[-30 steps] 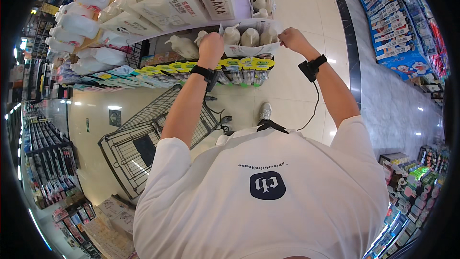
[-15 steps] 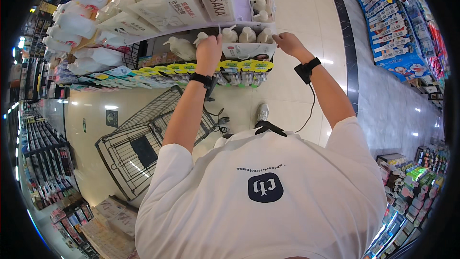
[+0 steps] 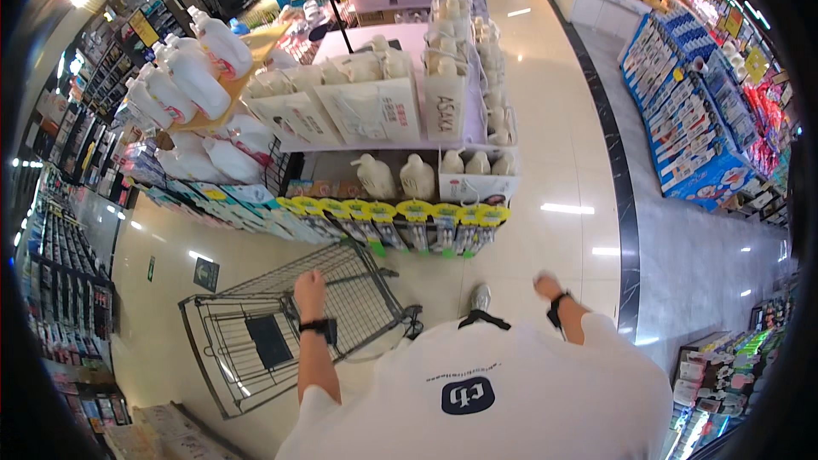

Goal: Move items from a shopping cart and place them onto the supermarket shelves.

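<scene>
My left hand (image 3: 311, 294) is over the wire shopping cart (image 3: 269, 341), its fingers curled closed with nothing visible in them. To the right, my right hand (image 3: 548, 284) hangs over the tiled floor, apart from the shelf; its fingers are smeared by motion. Ahead of both hands, two cream pump bottles (image 3: 375, 177) stand side by side on the lower shelf of a display. A white carton (image 3: 474, 188) holding several similar bottles sits at that shelf's right end. Whether my left palm hides anything small, I cannot see.
White paper bags (image 3: 371, 109) with pump bottles fill the upper shelf. Large white jugs (image 3: 198, 77) stand at its left. Yellow-topped hanging packs (image 3: 417, 211) line the front edge. A blue display stand (image 3: 686, 119) is across the aisle at right.
Both hands have drawn back from the shelf toward my body. The left has left the pump bottle it was touching, and the right has left the carton's side. The view has tilted up.
</scene>
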### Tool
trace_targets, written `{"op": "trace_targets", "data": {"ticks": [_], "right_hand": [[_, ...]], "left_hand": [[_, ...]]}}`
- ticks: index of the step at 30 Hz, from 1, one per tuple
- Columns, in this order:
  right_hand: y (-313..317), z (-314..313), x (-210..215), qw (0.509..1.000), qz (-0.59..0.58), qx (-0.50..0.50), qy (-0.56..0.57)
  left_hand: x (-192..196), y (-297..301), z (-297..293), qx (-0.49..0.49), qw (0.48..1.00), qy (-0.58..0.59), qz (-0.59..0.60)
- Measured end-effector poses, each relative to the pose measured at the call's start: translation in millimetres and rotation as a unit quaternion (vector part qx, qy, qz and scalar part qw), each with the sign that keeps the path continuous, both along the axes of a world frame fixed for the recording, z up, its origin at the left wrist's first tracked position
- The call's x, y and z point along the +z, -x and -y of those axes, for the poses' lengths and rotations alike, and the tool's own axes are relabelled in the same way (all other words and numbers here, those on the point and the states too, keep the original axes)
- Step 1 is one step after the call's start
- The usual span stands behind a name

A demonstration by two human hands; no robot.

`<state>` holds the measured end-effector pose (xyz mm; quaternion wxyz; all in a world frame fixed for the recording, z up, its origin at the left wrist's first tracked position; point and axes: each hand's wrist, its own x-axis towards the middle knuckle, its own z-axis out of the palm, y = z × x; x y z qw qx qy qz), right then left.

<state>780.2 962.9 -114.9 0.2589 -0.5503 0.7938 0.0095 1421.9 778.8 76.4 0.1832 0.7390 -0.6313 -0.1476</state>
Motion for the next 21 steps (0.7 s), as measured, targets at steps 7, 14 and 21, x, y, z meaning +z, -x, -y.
{"op": "trace_targets", "data": {"ticks": [7,14,21], "right_hand": [[-65,-203,16,0.928,0.194,-0.049,-0.314],[-91,-140,24,0.953,0.029,0.189,-0.236],[-129,-73,88,0.962,0.253,-0.1,-0.013]], "left_hand": [[-36,-139,-83,0.143,0.983,-0.113,0.033],[-68,-157,-165,0.015,0.814,-0.579,0.052],[-125,-153,-269,0.098,0.958,-0.247,0.107]]}}
